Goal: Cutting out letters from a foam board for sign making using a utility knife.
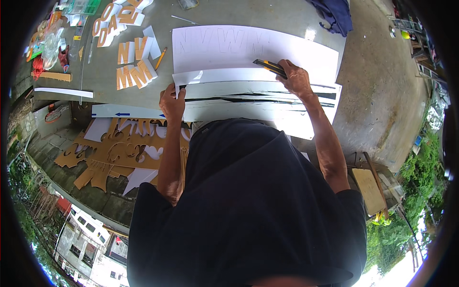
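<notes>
My right hand (pixel 296 78) is closed around a black and yellow utility knife (pixel 270 67), held above a white sheet (pixel 215 52). Faint pencil outlines of letters run across that sheet. At the sheet's near left corner, my left hand (pixel 171 102) has its fingers closed on the end of a narrow white strip (pixel 193 76), which curls up slightly there. Whether the strip is fully separate from the sheet I cannot tell. Beneath and nearer to me lies a white board (pixel 248 109) with long dark cuts and scuffs.
Several cut-out block letters (pixel 125 52) with brown faces stand left of the sheet, beside a yellow pencil (pixel 161 58). Brown cardboard offcuts (pixel 114 148) lie below the table (pixel 215 12) at the left. Dark blue cloth (pixel 334 14) rests at the far right corner.
</notes>
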The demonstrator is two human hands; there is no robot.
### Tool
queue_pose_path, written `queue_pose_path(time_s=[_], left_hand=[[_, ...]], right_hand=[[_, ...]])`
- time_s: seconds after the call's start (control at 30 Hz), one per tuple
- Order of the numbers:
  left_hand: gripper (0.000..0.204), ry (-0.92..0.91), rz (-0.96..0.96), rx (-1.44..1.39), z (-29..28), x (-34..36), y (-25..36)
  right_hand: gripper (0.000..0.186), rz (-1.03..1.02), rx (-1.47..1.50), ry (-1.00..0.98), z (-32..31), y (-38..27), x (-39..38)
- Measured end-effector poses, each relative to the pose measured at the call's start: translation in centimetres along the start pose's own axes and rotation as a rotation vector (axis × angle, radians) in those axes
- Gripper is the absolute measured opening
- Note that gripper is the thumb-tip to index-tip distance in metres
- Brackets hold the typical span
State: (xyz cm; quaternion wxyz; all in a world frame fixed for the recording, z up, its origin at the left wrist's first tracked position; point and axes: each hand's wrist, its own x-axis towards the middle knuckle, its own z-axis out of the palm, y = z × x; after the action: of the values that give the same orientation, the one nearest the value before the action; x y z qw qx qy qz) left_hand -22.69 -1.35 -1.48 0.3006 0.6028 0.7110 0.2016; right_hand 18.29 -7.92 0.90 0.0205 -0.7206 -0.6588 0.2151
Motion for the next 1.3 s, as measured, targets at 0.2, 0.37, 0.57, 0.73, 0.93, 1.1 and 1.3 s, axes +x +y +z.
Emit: queue_pose_path(time_s=[0.2, 0.37, 0.57, 0.73, 0.93, 1.1, 1.3], left_hand=[[0.041, 0.131, 0.088, 0.236, 0.5, -0.4, -0.3], [0.038, 0.044, 0.467, 0.065, 1.5, -1.6, 4.0], [0.035, -0.100, 0.575, 0.010, 3.6, -0.6, 7.3], [0.043, -0.244, 0.695, -0.164, 6.0, 1.2, 12.4], [0.076, -0.335, 1.019, 0.067, 11.2, 3.9, 16.0], [0.089, -0.392, 1.183, 0.193, 15.0, 6.7, 14.9], [0.097, -0.486, 1.363, 0.042, 16.9, 8.1, 15.6]], right_hand=[[0.038, 0.175, 0.139, 0.043, -1.4, 0.2, -1.0], [0.046, 0.366, 0.265, 0.194, -2.9, 2.5, -2.9], [0.050, 0.597, 0.334, 0.236, -4.7, 2.1, -5.4], [0.051, 0.742, 0.639, 0.290, 0.2, 0.2, -8.2], [0.048, 0.802, 0.991, 0.181, 4.0, -7.7, -8.2], [0.044, 0.764, 0.880, 0.247, 6.3, -10.8, -9.1], [0.040, 0.756, 0.734, 0.333, 5.5, -12.2, -10.1]])
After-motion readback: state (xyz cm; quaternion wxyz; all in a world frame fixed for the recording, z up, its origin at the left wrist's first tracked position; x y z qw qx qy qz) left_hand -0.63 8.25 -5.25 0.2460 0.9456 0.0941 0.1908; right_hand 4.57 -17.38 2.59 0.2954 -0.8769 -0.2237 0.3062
